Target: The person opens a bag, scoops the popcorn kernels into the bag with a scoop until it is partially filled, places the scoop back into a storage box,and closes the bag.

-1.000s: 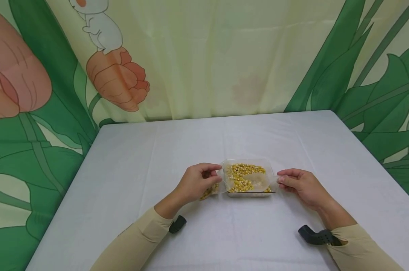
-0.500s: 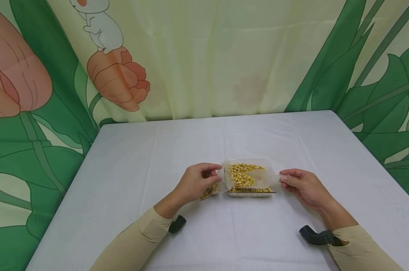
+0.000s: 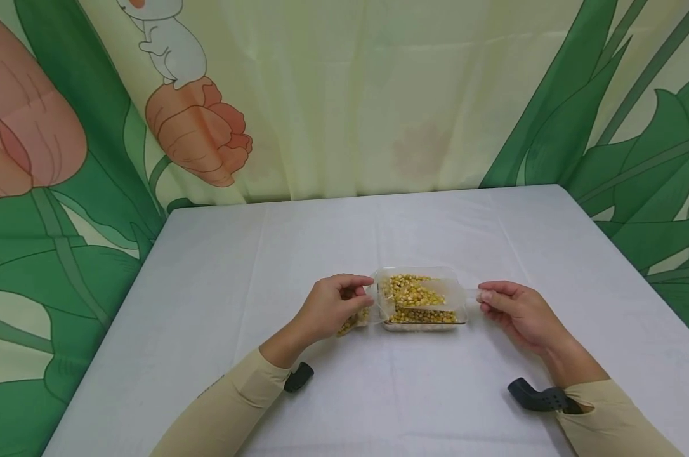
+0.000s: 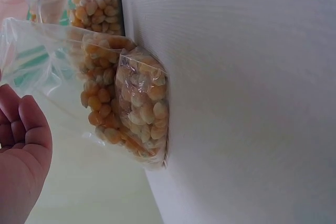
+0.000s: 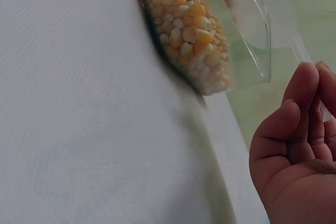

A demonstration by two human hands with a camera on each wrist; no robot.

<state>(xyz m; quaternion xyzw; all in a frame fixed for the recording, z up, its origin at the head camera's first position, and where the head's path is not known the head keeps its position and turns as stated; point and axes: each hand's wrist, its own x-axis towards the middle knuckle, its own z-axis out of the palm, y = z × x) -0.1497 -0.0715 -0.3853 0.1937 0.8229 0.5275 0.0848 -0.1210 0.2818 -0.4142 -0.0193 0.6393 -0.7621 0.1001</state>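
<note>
My left hand [image 3: 339, 304] holds the mouth of a clear plastic bag [image 4: 126, 93], its thumb and forefinger at the spread top edge. Corn kernels fill the bag's lower part, which rests on the table. Just right of the bag stands a clear rectangular container [image 3: 421, 327] with corn kernels [image 5: 186, 30] in it. My right hand [image 3: 512, 311] pinches the narrow handle of a translucent scoop [image 3: 471, 294] between thumb and fingers. The scoop's broad part lies over the container, bearing a heap of kernels [image 3: 410, 292] and pointing left toward the bag.
A white cloth covers the table [image 3: 321, 241]. Behind it hangs a curtain [image 3: 333, 101] printed with large flowers, leaves and a white animal. Black wrist mounts [image 3: 541, 397] sit at both sleeve cuffs.
The right hand has shifted slightly right with the scoop. The scoop has turned and come up, showing kernels in the container along its near side. The left hand and bag stay put.
</note>
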